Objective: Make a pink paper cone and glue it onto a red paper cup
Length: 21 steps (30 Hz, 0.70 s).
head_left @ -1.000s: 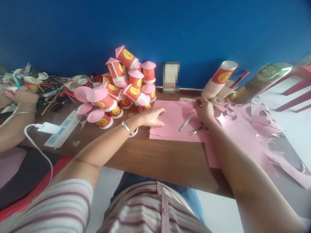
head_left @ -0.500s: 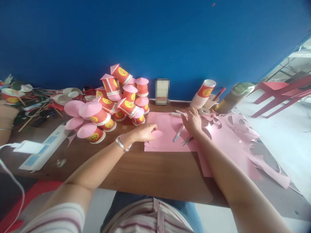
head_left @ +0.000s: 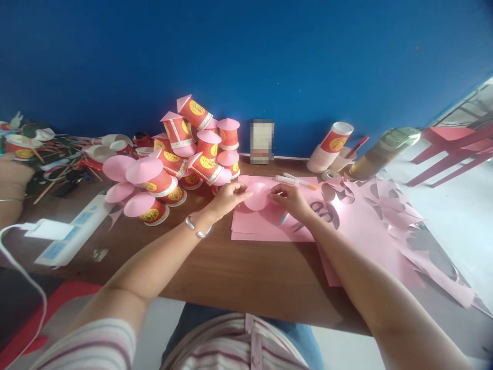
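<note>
Between my hands is a round pink paper disc (head_left: 256, 198), held above pink sheets (head_left: 254, 231) on the brown table. My left hand (head_left: 229, 199) pinches the disc's left edge between thumb and fingers. At its right edge, the fingers of my right hand (head_left: 289, 200) are closed on it too. Scissors (head_left: 322, 211) lie partly under my right forearm. A grey-white pen (head_left: 284, 218) rests just below my right hand, and a white glue tube or marker (head_left: 287, 179) and an orange-tipped pen (head_left: 302, 182) lie beyond it.
Red paper cups with pink cone tops (head_left: 177, 154) are piled at the left. A power strip (head_left: 71, 231) lies nearer. Pink paper scraps (head_left: 385, 216) cover the right side. A bottle (head_left: 381, 151) and stacked cups (head_left: 333, 146) stand at the back. Another person's hand (head_left: 13, 180) shows far left.
My left hand has lifted the disc up and toward the middle. My right hand has drawn back left from the pens and taken the disc's other edge.
</note>
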Motion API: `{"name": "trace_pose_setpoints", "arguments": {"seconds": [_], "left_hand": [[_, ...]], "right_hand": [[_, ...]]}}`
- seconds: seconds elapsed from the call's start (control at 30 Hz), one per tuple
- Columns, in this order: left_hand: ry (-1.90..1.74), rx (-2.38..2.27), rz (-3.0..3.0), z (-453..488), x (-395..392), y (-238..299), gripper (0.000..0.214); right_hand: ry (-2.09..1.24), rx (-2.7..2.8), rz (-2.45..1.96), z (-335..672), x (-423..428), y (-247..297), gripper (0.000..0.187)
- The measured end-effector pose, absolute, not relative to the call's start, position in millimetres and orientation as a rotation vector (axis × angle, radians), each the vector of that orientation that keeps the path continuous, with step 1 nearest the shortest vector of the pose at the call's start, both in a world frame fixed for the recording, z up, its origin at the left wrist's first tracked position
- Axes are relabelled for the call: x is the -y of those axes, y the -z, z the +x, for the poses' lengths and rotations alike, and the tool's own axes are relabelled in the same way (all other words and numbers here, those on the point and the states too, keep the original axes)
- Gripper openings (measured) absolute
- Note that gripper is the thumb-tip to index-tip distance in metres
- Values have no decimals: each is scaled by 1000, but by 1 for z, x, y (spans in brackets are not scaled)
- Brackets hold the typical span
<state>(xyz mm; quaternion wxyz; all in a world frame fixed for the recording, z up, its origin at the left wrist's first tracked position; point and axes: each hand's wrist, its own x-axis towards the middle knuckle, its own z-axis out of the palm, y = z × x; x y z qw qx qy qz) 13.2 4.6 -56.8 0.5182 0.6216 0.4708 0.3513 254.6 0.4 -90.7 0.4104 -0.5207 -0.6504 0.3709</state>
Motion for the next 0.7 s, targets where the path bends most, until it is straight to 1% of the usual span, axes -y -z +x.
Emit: {"name": "trace_pose_setpoints", "arguments": {"seconds": [0.07, 0.17, 0.27, 0.37, 0.57, 0.7], "left_hand": [[-880, -1111, 1412, 15, -2, 59, 44], [-948, -1106, 1330, 17, -1, 65, 43], [-972, -1127, 1327, 19, 0, 69, 40], [-972, -1137, 1354, 19, 2, 67, 36], [-938, -1060, 1314, 18, 5, 66, 28], [-962, -967, 1144, 19, 5, 68, 32]], "right_hand": [[-929, 1623, -1300, 253, 1, 90, 35], [-814, 1675, -1164, 251, 6, 84, 29], [-676, 1721, -1006, 247, 12, 77, 22], [-640, 1696, -962, 242, 18, 75, 21], [-829, 1529, -999, 234, 19, 77, 36], [-1009, 1390, -976, 233, 18, 75, 43]]}}
